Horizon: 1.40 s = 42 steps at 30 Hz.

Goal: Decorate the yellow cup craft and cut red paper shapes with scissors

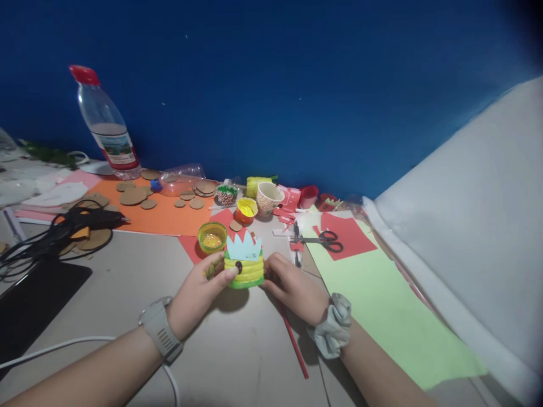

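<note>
Yellow paint in red cup; hands hold yellow-green craft.

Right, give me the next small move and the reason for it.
Perhaps press the small round black dot lightly with the left hand: its thumb tip lies right by the dot, and the right hand helps hold the ridged yellow-and-green round piece.
</note>
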Motion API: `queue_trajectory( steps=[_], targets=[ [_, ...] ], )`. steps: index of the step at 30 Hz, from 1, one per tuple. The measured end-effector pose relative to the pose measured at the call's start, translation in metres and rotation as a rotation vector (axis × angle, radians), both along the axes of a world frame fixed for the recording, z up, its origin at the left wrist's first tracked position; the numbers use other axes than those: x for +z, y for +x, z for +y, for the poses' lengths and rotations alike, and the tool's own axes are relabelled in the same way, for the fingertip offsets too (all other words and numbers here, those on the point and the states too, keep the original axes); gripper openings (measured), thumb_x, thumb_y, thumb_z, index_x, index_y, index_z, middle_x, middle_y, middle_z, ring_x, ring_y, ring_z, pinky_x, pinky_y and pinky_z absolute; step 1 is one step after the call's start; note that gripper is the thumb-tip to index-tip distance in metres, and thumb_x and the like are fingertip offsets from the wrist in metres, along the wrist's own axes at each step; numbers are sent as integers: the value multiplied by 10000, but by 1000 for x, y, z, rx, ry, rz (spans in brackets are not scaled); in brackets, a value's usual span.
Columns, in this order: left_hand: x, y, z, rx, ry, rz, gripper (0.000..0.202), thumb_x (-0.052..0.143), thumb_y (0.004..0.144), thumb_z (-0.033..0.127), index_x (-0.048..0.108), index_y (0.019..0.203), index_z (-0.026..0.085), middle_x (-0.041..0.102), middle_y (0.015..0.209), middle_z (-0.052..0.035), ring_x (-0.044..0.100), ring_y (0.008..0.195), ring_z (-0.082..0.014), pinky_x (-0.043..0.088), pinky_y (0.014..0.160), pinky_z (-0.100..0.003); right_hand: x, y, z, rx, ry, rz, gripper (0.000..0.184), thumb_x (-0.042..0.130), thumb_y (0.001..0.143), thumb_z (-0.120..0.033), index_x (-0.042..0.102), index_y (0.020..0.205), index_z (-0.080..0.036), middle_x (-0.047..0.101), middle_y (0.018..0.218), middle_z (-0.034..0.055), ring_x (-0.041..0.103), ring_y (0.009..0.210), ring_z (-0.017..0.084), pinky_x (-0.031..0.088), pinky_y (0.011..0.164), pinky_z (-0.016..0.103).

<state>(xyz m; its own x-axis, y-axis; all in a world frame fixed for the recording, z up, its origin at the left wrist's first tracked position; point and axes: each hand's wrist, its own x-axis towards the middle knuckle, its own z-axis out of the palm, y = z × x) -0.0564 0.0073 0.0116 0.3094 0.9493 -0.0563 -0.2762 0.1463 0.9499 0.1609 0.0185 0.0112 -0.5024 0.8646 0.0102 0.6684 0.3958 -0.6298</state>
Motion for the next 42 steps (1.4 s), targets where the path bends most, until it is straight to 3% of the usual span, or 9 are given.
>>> queue_trajectory(
  steps=[5,12,18,22,25,31,37,42],
  targets=[
    [3,1,0,25,-10,26,463,690,807,495,646,1107,145,687,1223,-119,644,1100,-261,488,967,-332,10,5,0,48,8,-106,77,588,917,-251,538,931,-194,537,971,43,551,836,174,470,763,306],
    [6,2,-1,25,-37,36,474,680,815,496,632,1128,143,682,1232,-119,632,1120,-264,482,972,-334,11,3,-3,116,170,-276,58,541,920,-215,576,946,-177,577,966,74,567,890,207,487,778,327],
    [6,2,0,20,-34,63,464,653,833,502,635,1133,149,679,1238,-112,628,1122,-259,480,961,-326,11,5,-1,63,167,-266,173,433,975,-214,599,941,-180,588,949,71,586,871,195,483,781,321],
    [8,2,-1,35,-33,85,461,656,829,502,646,1126,150,690,1218,-111,642,1087,-265,491,933,-327,17,5,-3,68,135,-252,85,536,924,-254,581,924,-182,583,945,55,579,854,193,472,771,322],
    [9,2,-2,40,-24,94,444,652,835,493,652,1112,145,696,1206,-111,648,1075,-264,495,919,-320,18,-1,-7,57,171,-318,147,625,865,-317,565,879,-183,578,912,50,567,813,205,456,725,329],
    [9,3,-1,46,-27,96,420,653,839,480,660,1099,150,695,1213,-109,645,1089,-273,495,922,-324,14,-19,-14,4,276,-447,111,601,872,-274,584,863,-165,607,883,81,568,824,240,432,711,353],
    [9,3,-1,28,-24,68,428,644,847,481,656,1128,157,694,1213,-105,631,1121,-274,478,970,-347,5,-15,-11,-24,219,-285,65,518,900,-173,562,853,-177,579,840,61,542,780,212,423,706,337],
    [8,2,-2,39,-21,103,426,637,851,485,665,1131,165,700,1200,-99,647,1083,-269,491,934,-333,-3,-7,-6,-110,30,95,107,495,928,-168,537,833,-196,581,841,22,559,765,169,439,714,298]
  ],
)
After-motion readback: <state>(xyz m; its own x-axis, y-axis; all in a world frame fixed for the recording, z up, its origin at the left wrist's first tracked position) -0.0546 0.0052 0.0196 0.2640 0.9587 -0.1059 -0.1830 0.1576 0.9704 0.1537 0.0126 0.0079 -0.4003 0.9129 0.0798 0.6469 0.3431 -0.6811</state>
